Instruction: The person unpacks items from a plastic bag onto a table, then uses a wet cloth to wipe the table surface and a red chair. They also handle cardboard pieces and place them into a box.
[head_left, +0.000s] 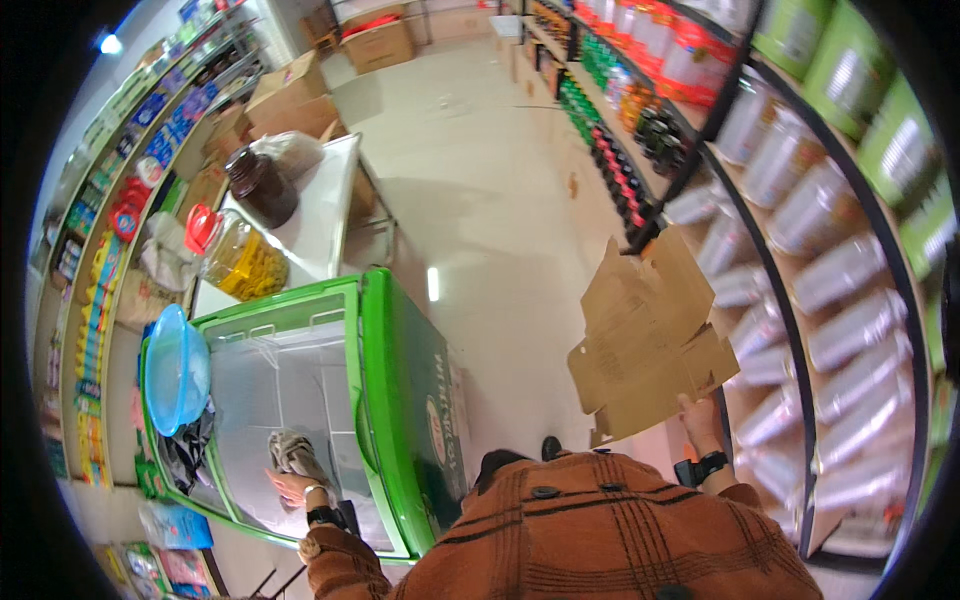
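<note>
My left hand (294, 486) is on a crumpled grey cloth (294, 454), which lies on the glass lid (300, 390) of a green chest freezer. Fingers and cloth overlap, with the cloth under or within the hand. On the other side, my right hand (699, 420) grips the lower edge of a flattened brown cardboard box (645, 337), held up in front of the shelving. A light blue plastic basin (176, 371) rests at the freezer's far left edge, beside a black plastic bag (184, 450).
Beyond the freezer, a white table (319, 217) bears a red-lidded jar (244, 259), a dark brown jar (262, 187) and a plastic bag. Stocked shelves (780, 247) line the right side; more shelves (112, 300) line the left. Cardboard boxes (289, 94) stand behind the table.
</note>
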